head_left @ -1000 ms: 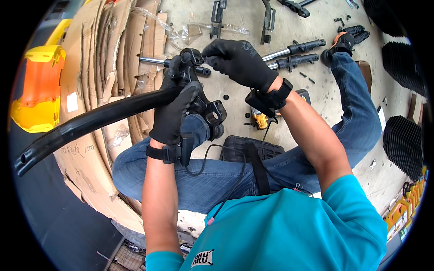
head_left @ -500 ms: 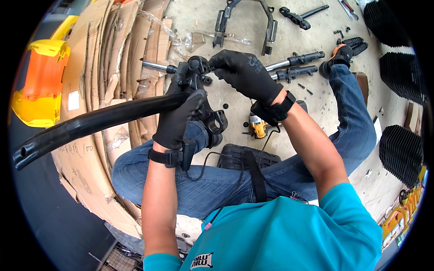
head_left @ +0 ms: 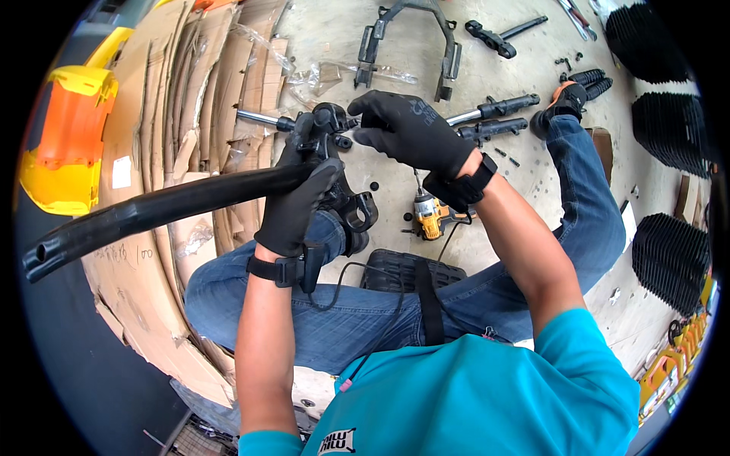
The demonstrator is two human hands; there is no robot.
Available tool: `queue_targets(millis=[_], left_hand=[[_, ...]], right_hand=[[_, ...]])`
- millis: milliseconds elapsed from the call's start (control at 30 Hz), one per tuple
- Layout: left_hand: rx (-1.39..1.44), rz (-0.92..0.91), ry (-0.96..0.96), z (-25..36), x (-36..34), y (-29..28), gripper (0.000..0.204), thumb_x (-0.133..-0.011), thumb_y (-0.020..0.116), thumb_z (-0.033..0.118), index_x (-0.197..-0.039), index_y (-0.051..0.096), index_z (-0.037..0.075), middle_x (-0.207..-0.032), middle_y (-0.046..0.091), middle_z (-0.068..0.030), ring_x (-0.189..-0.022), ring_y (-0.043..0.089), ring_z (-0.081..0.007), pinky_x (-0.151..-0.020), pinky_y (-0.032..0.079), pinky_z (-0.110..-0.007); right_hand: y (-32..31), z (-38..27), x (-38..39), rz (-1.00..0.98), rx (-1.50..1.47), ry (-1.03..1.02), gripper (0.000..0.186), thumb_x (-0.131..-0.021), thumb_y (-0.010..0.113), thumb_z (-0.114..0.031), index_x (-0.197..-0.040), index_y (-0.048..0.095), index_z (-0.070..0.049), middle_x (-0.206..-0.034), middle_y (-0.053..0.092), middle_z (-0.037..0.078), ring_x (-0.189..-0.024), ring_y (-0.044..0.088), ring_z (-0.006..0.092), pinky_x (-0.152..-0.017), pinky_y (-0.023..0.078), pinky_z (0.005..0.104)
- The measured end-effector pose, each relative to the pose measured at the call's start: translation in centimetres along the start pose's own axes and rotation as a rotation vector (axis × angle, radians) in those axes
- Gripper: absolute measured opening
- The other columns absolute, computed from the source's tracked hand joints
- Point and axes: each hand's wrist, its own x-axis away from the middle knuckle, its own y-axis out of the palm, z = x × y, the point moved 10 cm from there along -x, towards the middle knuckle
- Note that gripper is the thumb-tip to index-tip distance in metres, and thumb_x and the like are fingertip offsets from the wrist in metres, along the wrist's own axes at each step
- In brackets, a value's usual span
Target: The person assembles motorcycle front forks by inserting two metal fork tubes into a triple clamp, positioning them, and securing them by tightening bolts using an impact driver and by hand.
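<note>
Left hand (head_left: 293,209): fingers closed around fork bracket (head_left: 344,190); right hand (head_left: 411,133) at its 2 o'clock, grip indeterminable; fork legs (head_left: 511,105), farther out, unattached

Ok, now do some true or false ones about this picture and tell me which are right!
1. The left hand grips a black metal part with a long curved tube. True.
2. The right hand is holding the yellow power tool. False: the hand is up beside the black metal part, and the tool lies on the floor.
3. Both hands wear black gloves. True.
4. The shirt is red. False: it is teal.
5. Cardboard lies on the person's left. True.
</note>
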Motion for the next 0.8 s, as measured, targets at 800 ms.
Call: queue_targets(millis=[800], left_hand=[[-0.138, 0.01, 0.002, -1.8, -0.4, -2.6, 0.048, -0.093, 0.065, 0.013, -0.138, 0.05, 0.003, -0.108, 0.069, -0.0126, -0.1, 0.068, -0.0207, -0.086, 0.056, -0.032]], right_hand=[[0.9, -0.1, -2.0, -0.113, 0.263, -0.137, 0.02, -0.093, 0.055, -0.024, -0.093, 0.06, -0.005, -0.082, 0.064, 0.022, -0.079, 0.061, 0.0421, -0.069, 0.047, 0.0481]])
